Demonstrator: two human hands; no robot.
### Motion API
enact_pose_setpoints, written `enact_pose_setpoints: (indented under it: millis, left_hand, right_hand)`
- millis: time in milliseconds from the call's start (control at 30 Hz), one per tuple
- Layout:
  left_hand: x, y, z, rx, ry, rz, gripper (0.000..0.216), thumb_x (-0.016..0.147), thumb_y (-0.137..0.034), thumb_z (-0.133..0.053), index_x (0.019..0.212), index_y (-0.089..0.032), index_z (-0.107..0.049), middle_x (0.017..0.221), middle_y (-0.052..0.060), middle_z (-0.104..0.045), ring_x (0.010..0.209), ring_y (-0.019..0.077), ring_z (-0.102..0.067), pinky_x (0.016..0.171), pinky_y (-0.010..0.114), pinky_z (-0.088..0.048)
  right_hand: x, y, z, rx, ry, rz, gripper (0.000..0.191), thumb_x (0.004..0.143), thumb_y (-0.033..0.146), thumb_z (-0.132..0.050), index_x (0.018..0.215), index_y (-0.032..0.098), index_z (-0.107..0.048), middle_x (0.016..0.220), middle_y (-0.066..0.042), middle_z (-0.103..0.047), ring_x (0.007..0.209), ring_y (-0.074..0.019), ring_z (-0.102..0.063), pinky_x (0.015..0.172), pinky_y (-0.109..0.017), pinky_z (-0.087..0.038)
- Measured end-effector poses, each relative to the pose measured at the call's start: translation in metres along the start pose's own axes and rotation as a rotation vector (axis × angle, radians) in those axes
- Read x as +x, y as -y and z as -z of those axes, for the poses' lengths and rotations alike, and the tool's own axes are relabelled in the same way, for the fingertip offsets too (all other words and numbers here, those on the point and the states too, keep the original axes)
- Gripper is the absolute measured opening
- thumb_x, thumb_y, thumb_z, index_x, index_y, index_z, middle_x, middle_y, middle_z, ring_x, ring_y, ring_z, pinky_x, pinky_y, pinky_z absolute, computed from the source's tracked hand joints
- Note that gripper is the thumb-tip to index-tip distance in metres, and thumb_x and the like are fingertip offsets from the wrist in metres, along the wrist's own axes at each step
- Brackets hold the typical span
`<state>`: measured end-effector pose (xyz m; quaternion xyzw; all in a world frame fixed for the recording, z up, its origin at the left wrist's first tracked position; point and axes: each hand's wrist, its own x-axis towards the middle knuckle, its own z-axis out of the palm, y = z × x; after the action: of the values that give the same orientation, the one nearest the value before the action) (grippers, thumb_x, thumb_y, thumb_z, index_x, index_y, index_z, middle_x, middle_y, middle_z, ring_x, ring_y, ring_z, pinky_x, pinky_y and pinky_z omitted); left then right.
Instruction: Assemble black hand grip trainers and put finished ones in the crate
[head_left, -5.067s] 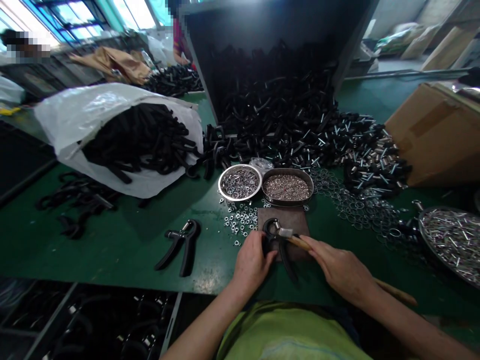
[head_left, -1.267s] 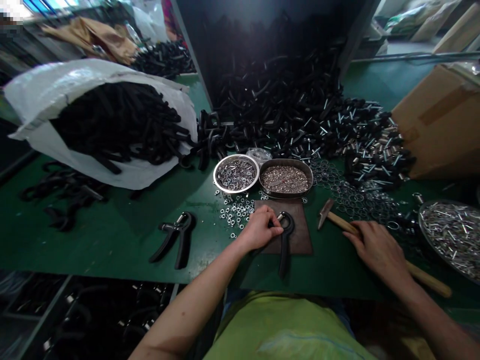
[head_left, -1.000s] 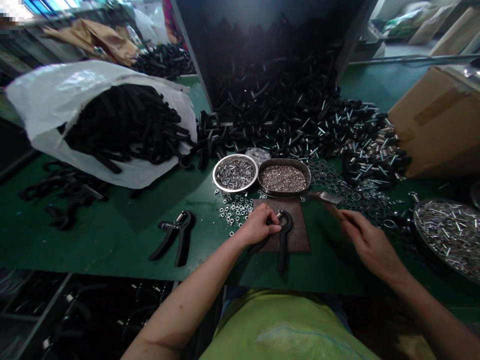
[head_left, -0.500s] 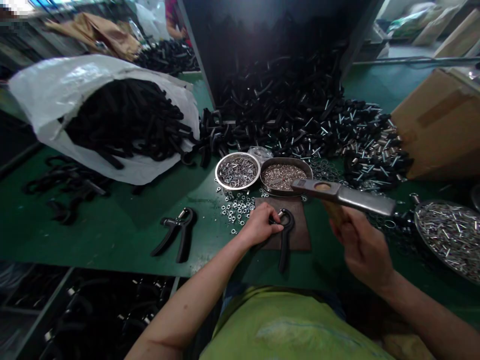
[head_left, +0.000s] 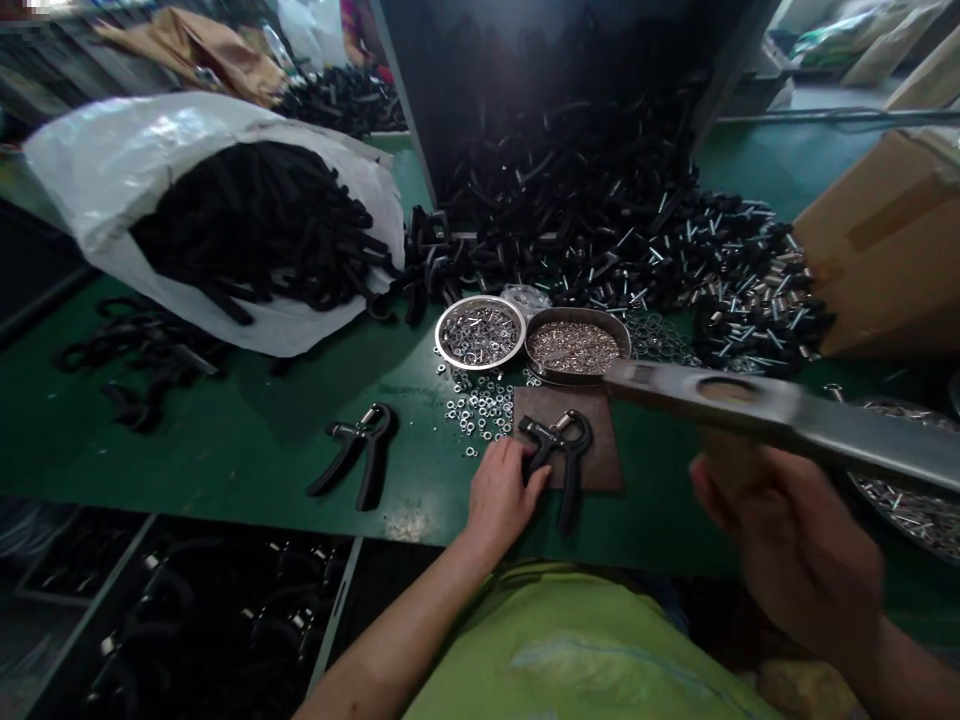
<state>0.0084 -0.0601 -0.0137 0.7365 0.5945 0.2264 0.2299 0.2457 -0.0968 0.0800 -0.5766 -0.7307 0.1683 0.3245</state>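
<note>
The left hand [head_left: 504,500] was narrowed around one leg of a black hand grip [head_left: 571,480], thumb on one side and fingers on the other. This grip lay partly on a brown plate [head_left: 609,465], its spring toward the far edge and its legs toward the person. The right hand [head_left: 810,570] was closed around the wooden handle of a hammer [head_left: 825,425], whose metal head was raised to the right of the plate, close to the camera. A second grip [head_left: 373,465] lay on the green table [head_left: 262,460], well to the left. Beyond the plate stood a round bowl [head_left: 480,366] of metal parts and, just beside it, an oval tin [head_left: 577,378] of small pieces; loose nuts [head_left: 480,410] were scattered before the bowl. A white sack [head_left: 90,170] of black parts lay at far left.
</note>
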Motion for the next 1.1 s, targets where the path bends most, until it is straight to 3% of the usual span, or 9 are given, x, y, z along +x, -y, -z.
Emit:
enact_pose_setpoints:
  millis: [67,167,233,400,567,700,900,1000,1100]
  left_hand:
    - [-0.001,0.001,-0.002,0.034,0.016,-0.002,0.01,0.083,-0.027,-0.056,0.086,-0.02,-0.05,0.088,0.005,-0.056,0.087,0.0206,-0.053,0.076,0.033,-0.044]
    - [0.002,0.001,-0.003,0.062,0.026,-0.028,0.007,0.083,-0.024,-0.056,0.085,-0.02,-0.05,0.088,0.005,-0.056,0.086,0.0202,-0.053,0.074,0.031,-0.044]
    - [0.003,0.001,-0.003,0.067,0.036,-0.049,0.007,0.082,-0.022,-0.055,0.084,-0.02,-0.049,0.088,0.005,-0.056,0.085,0.02,-0.053,0.073,0.031,-0.044]
    - [0.004,0.002,-0.004,0.055,0.034,-0.063,0.008,0.081,-0.022,-0.055,0.083,-0.02,-0.048,0.088,0.005,-0.055,0.086,0.0202,-0.053,0.074,0.031,-0.044]
    - [0.005,0.001,-0.001,0.05,0.064,-0.06,0.008,0.08,-0.02,-0.055,0.082,-0.02,-0.047,0.089,0.006,-0.056,0.086,0.021,-0.053,0.073,0.032,-0.044]
    - [0.008,0.0,0.001,0.05,0.086,-0.046,0.008,0.08,-0.02,-0.055,0.082,-0.021,-0.047,0.089,0.005,-0.056,0.086,0.0207,-0.054,0.073,0.032,-0.044]
    - [0.015,-0.001,0.001,0.078,0.158,0.011,0.013,0.077,-0.026,-0.06,0.082,-0.021,-0.049,0.085,0.005,-0.058,0.082,0.0212,-0.056,0.07,0.031,-0.043]
    - [0.019,0.008,0.016,0.098,0.148,0.014,0.013,0.079,-0.029,-0.058,0.085,-0.021,-0.051,0.083,0.004,-0.06,0.079,0.0203,-0.056,0.068,0.031,-0.042]
    - [0.019,0.035,0.052,0.147,-0.01,0.089,0.012,0.082,-0.03,-0.055,0.087,-0.02,-0.051,0.086,0.004,-0.06,0.081,0.0197,-0.057,0.069,0.029,-0.042]
  right_hand:
    - [-0.006,-0.002,-0.004,-0.037,0.023,0.031,0.038,0.093,0.036,-0.029,0.111,0.022,-0.059,0.077,-0.008,-0.069,0.063,-0.0208,-0.066,0.059,-0.033,-0.055]
    - [-0.001,-0.01,-0.02,-0.148,0.297,0.02,0.035,0.092,0.031,-0.032,0.116,0.023,-0.057,0.094,-0.008,-0.072,0.069,-0.0218,-0.069,0.064,-0.036,-0.056]
    - [0.005,-0.01,-0.025,-0.179,0.384,0.02,0.036,0.093,0.027,-0.034,0.125,0.024,-0.051,0.108,-0.007,-0.069,0.079,-0.0211,-0.069,0.069,-0.036,-0.056]
    - [0.003,-0.01,-0.023,-0.119,0.172,0.081,0.035,0.094,0.026,-0.03,0.12,0.02,-0.052,0.088,-0.007,-0.072,0.07,-0.0185,-0.068,0.063,-0.03,-0.055]
    - [0.014,-0.017,-0.024,-0.179,0.39,-0.021,0.036,0.094,0.027,-0.034,0.128,0.026,-0.048,0.113,-0.005,-0.068,0.088,-0.0208,-0.069,0.073,-0.033,-0.055]
    - [0.026,-0.021,-0.023,-0.124,0.122,-0.055,0.037,0.094,0.028,-0.031,0.128,0.022,-0.046,0.103,-0.007,-0.07,0.077,-0.019,-0.069,0.064,-0.029,-0.053]
    - [0.028,-0.053,-0.037,-0.257,0.36,-0.144,0.035,0.094,0.031,-0.03,0.122,0.026,-0.051,0.091,-0.003,-0.073,0.072,-0.0215,-0.07,0.061,-0.03,-0.052]
    - [0.016,-0.072,-0.034,-0.374,0.231,-0.139,0.04,0.093,0.035,-0.031,0.128,0.025,-0.049,0.104,-0.007,-0.071,0.073,-0.0241,-0.069,0.059,-0.034,-0.053]
    - [-0.005,-0.106,-0.027,-0.527,0.057,-0.104,0.046,0.087,0.045,-0.038,0.127,0.026,-0.054,0.113,-0.014,-0.067,0.058,-0.029,-0.065,0.039,-0.038,-0.042]
